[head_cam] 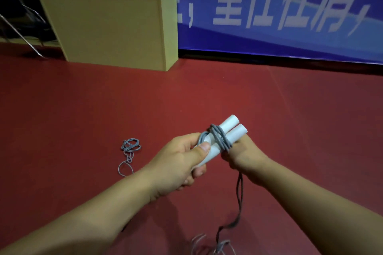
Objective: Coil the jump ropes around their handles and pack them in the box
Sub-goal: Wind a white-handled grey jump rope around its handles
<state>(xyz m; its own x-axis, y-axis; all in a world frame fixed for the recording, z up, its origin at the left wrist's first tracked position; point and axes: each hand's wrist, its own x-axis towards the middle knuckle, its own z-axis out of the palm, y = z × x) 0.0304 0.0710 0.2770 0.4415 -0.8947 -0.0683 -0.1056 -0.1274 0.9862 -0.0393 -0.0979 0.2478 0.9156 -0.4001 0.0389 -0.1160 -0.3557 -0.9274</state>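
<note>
From the head view, we hold both arms out over a red floor that runs open and bare ahead of us and to both sides. Its far edge meets a blue banner with large pale characters, standing along the back. At the back left a tan cardboard box stands upright on the floor, well apart from our hands, with bare floor all the way between. Left of the box, in the dark corner, we see the bent metal legs of a chair.

Our left hand grips the near ends of two white handles held side by side, thumb pressed on top. A grey rope is wound several turns around the handles at their middle. Our right hand sits just beside and under the handles, touching the wound turns; its fingers are hidden behind the handles, so we cannot tell how they lie. A slack length of the rope hangs from below the right hand to a loose heap at the bottom edge.

On the floor to the left of our hands, apart from them, lies a second grey cord tangle.
</note>
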